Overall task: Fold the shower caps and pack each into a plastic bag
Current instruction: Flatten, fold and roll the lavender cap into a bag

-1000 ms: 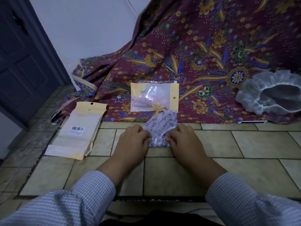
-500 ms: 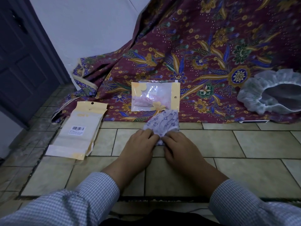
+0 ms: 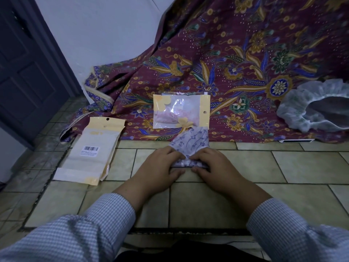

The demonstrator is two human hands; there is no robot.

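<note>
While both hands press together on the tiled floor point(image 3: 236, 201), the lilac shower cap point(image 3: 190, 142) between them lies folded into a rough wedge, thin and crinkled, printed with small purple sprigs, its gathered white elastic edge bunched at the near end. The left hand point(image 3: 160, 167) curls its fingers over the cap's near left corner with the thumb tucked under the fold; the right hand point(image 3: 213, 167) does the same from the right, so each grips the near edge, fingertips almost meeting. The cap's far tip points away from the person and overlaps the edge of the batik cloth point(image 3: 245, 59).

Just beyond that tip lies a glossy clear plastic bag point(image 3: 181, 111) with pale yellow borders, flat on the cloth, something pink inside. To the left, a stack of empty bags point(image 3: 90, 148), matte cream with a barcode label, lies partly on the tiles and partly on the cloth. Far right, an unfolded white shower cap point(image 3: 313, 108) sits puffed open, its frilled rim ruffled.

Maroon cloth with gold and blue flowers drapes up behind. Beige rectangular tiles have dark grout; a white wall point(image 3: 98, 35) and a dark panelled door point(image 3: 24, 69) stand at left. Checked blue sleeves point(image 3: 90, 229) cover both forearms.
</note>
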